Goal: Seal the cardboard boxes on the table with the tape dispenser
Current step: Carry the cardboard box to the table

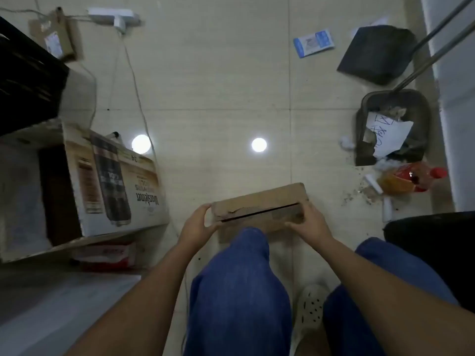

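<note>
With your left hand [203, 222] and right hand [309, 220] each gripping an end of the flat cardboard box [259, 205] above your knees at lower centre, its unsealed dark seam could gape or the box could slip, and no tape dispenser shows.

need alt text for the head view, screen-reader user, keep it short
A person's left hand and right hand grip the two ends of a flat brown cardboard box held above their blue-jeaned knees. On the tiled floor sit a large printed carton at left and a dark dustpan of paper scraps at right.
</note>
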`<action>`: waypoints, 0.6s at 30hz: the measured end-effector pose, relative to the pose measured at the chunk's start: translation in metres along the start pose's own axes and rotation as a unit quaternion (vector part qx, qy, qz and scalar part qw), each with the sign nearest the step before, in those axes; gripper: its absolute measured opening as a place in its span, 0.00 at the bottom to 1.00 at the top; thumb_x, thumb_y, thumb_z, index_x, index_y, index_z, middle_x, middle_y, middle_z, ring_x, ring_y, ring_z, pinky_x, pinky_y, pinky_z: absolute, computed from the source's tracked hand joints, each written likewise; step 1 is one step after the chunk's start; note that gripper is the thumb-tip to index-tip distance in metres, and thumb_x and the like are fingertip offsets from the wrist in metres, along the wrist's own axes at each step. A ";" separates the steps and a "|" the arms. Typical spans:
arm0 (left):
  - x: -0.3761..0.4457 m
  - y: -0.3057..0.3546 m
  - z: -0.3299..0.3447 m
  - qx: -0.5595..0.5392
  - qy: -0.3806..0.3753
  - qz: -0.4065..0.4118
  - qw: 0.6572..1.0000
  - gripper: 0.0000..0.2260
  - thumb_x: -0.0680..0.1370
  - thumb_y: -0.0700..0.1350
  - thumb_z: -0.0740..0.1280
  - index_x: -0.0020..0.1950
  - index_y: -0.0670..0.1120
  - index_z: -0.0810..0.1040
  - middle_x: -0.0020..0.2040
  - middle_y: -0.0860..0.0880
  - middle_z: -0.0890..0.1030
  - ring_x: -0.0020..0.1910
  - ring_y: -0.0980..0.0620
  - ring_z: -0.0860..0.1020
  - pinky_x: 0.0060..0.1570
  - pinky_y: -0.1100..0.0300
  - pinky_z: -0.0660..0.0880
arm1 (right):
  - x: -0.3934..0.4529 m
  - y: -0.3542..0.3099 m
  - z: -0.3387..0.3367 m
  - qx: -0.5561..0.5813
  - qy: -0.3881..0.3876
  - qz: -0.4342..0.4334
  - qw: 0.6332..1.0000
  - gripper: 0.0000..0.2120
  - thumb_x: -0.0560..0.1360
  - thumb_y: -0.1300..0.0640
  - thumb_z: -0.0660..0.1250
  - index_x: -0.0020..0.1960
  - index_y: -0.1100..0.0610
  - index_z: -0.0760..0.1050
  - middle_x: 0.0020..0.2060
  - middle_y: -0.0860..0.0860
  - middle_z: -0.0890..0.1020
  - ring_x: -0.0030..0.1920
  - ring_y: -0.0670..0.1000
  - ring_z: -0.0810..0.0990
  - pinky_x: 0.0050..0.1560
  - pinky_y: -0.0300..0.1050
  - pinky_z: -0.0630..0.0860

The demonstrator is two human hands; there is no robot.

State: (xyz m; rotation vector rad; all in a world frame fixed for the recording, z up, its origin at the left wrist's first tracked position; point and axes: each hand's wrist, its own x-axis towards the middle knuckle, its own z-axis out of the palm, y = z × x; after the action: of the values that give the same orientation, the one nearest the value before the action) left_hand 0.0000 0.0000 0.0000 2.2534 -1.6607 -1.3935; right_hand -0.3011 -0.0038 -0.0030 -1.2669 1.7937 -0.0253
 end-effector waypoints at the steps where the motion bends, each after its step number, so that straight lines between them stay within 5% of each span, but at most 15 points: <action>1: 0.006 -0.005 0.007 -0.010 0.007 0.001 1.000 0.30 0.77 0.51 0.71 0.76 0.46 0.65 0.73 0.48 0.70 0.69 0.48 0.71 0.64 0.59 0.67 | 0.007 0.005 0.005 0.007 0.015 0.003 1.000 0.40 0.70 0.49 0.75 0.76 0.56 0.61 0.70 0.57 0.70 0.67 0.59 0.70 0.64 0.57 0.71; 8: 0.034 -0.031 0.039 -0.088 0.006 -0.094 0.992 0.37 0.77 0.49 0.72 0.80 0.45 0.57 0.77 0.46 0.64 0.69 0.45 0.72 0.64 0.52 0.71 | 0.041 0.024 0.037 -0.007 0.100 0.094 0.991 0.44 0.68 0.48 0.77 0.75 0.58 0.57 0.72 0.56 0.65 0.69 0.59 0.68 0.67 0.57 0.68; 14: 0.036 -0.046 0.062 -0.174 -0.004 -0.122 0.977 0.21 0.80 0.43 0.67 0.72 0.43 0.71 0.66 0.45 0.77 0.56 0.51 0.76 0.54 0.60 0.71 | 0.056 0.037 0.054 0.010 0.149 0.135 0.980 0.37 0.71 0.52 0.75 0.73 0.61 0.60 0.69 0.60 0.65 0.67 0.64 0.65 0.67 0.57 0.66; 18: 0.042 -0.045 0.066 -0.230 0.045 -0.108 0.966 0.19 0.79 0.36 0.66 0.70 0.42 0.73 0.62 0.44 0.80 0.55 0.49 0.78 0.57 0.57 0.75 | 0.062 0.037 0.062 0.055 0.177 0.125 0.975 0.35 0.71 0.54 0.75 0.72 0.60 0.62 0.68 0.59 0.64 0.66 0.64 0.64 0.65 0.57 0.67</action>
State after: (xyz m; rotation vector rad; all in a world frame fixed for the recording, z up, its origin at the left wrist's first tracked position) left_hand -0.0070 0.0176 -0.0876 2.2194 -0.9576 -1.4985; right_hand -0.2903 -0.0053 -0.0976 -0.9930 2.2152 -0.2175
